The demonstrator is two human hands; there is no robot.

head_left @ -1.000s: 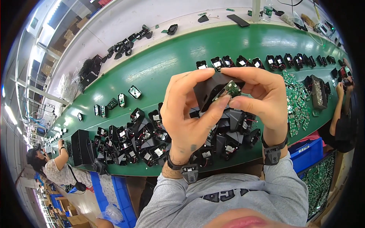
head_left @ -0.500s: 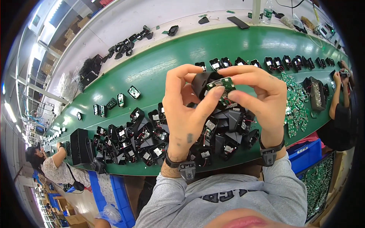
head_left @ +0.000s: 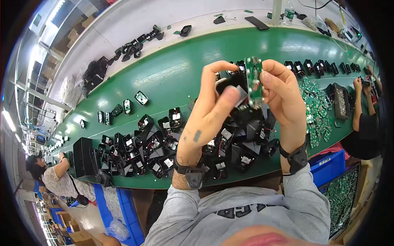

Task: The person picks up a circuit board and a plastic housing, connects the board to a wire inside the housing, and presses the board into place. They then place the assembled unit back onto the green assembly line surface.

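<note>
Head view. The left hand point(head_left: 209, 112), at the centre of the frame, grasps a black housing point(head_left: 225, 85), a hollow, box-like shell apparently of moulded plastic. The right hand point(head_left: 285, 92) pinches a narrow green circuit board point(head_left: 255, 84) between thumb and fingers. The board stands nearly upright at the housing's right side, right of centre in the upper half of the frame; its face is rigid and glossy, with pale solder spots.

Below the hands, a pile of open housings point(head_left: 156, 145) covers the lower middle of the smooth, shiny green table point(head_left: 184, 61); the shells are angular, with thin red wires and whitish square parts inside. At right lies a loose heap of flat green boards point(head_left: 315, 112), beside a dark box point(head_left: 341, 102) of small metallic pieces. A row of housings point(head_left: 318, 66) stands at upper right.

The left thumb is blurred and hides part of the housing's opening. Whether the board touches the shell, or a wire joins them, cannot be determined. The right fingers cover the board's right edge. The blue bin point(head_left: 328, 166) at lower right is partly covered, and items near the curved black rim are too small to identify.
</note>
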